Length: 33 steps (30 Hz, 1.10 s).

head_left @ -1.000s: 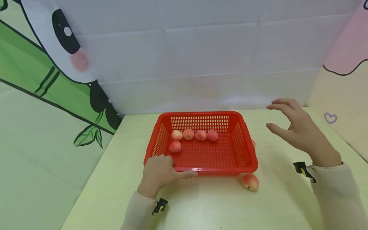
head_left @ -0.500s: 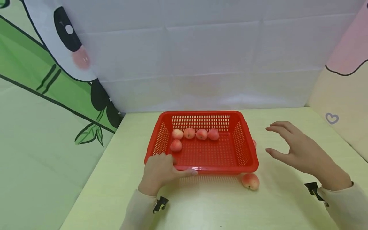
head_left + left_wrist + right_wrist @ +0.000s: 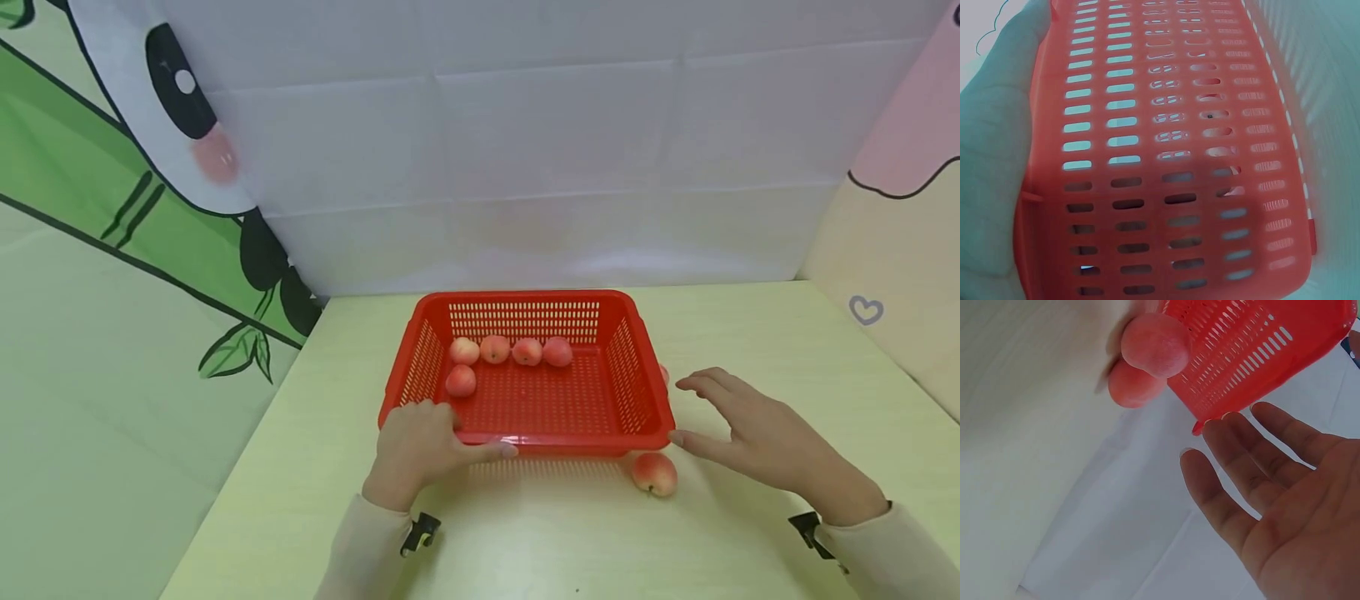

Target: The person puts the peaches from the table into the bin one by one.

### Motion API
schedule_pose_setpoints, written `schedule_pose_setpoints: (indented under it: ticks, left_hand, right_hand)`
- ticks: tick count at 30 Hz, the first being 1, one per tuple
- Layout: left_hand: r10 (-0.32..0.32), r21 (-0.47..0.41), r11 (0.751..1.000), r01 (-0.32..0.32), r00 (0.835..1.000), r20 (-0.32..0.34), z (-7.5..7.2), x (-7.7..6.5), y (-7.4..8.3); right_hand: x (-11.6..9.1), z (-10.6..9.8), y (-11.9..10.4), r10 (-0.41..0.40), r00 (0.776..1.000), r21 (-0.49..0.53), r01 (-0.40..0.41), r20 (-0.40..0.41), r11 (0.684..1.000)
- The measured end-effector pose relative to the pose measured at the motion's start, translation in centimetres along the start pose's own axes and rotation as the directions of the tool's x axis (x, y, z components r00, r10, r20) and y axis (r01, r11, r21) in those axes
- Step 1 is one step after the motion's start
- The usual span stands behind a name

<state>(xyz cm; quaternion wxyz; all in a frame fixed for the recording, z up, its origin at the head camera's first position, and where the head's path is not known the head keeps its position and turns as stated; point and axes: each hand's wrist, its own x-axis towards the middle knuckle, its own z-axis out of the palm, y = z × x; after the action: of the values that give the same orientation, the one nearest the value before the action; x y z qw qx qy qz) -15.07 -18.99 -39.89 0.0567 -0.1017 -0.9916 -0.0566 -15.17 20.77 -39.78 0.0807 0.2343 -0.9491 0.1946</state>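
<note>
My left hand grips the near left rim of a red plastic basket, thumb along the front edge. In the left wrist view the slotted outer wall of the basket lies beside that hand. Several small red-yellow peaches sit inside, mostly in a row toward the back. My right hand hovers by the right side, fingers apart and holding nothing. One peach lies at the near right corner outside. In the right wrist view, peaches rest outside the basket wall, away from the fingertips.
The pale yellow table extends around the basket. Behind it hangs a white sheet, with a green printed cloth on the left and a cream and pink one on the right.
My right hand has come down and toward me, then left to the basket's right side. The left hand keeps its grip, and the basket and peaches stay in place.
</note>
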Motion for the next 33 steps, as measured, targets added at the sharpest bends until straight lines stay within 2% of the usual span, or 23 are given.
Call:
schedule_pose_setpoints:
  ticks: [4, 8, 16, 22, 33]
  left_hand:
    - [0.011, 0.000, 1.000, -0.011, 1.000, -0.007, -0.1, 0.0, 0.0]
    - [0.017, 0.006, 1.000, -0.016, 1.000, -0.013, -0.1, 0.1, 0.0]
    - [0.013, 0.013, 1.000, -0.013, 1.000, -0.015, -0.2, 0.0, 0.0]
    - [0.010, 0.020, 1.000, -0.010, 1.000, -0.013, -0.1, 0.0, 0.1]
    - [0.002, 0.008, 1.000, -0.002, 1.000, 0.006, -0.1, 0.0, 0.1]
  right_hand:
    - [-0.4, 0.7, -0.1, 0.029, 0.999, -0.014, -0.028, 0.033, 1.000]
    - [-0.5, 1.4, -0.2, 0.020, 0.999, -0.027, -0.019, 0.049, 0.999]
    - [-0.3, 2.9, -0.5, 0.017, 0.993, 0.029, -0.020, 0.118, 0.999]
    - [-0.2, 3.7, -0.8, 0.020, 0.985, 0.034, -0.026, 0.170, 0.999]
    - [-0.1, 4.8, -1.2, -0.020, 0.982, 0.086, 0.003, 0.186, 0.996]
